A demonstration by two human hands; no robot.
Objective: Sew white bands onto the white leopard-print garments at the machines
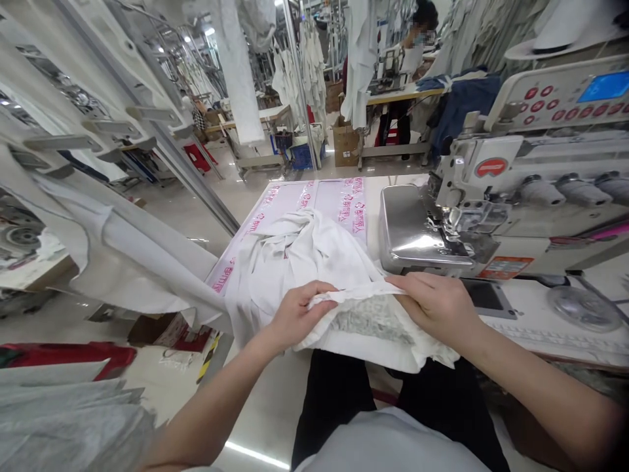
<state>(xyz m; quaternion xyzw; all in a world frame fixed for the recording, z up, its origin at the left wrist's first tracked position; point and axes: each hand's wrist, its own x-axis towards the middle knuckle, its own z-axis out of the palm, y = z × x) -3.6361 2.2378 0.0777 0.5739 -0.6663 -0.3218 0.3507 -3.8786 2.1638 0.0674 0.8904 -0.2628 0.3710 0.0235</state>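
While a white garment [299, 262] lies bunched on the table [378, 196] at frame centre, the left hand [299, 316] pinches its folded edge [354, 294] closed, and the right hand [432, 305] grips the same edge, half curled. A light, even hold keeps that fold from slipping. An overlock sewing machine [491, 177] stands just right.

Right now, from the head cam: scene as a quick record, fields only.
left grip: left hand pinching a fold of the white garment
right grip: right hand pinching the same fold
under hands: lace-patterned fabric
to right: industrial sewing machine
beneath garment: work table with pink-printed film
beyond: co-worker at a machine
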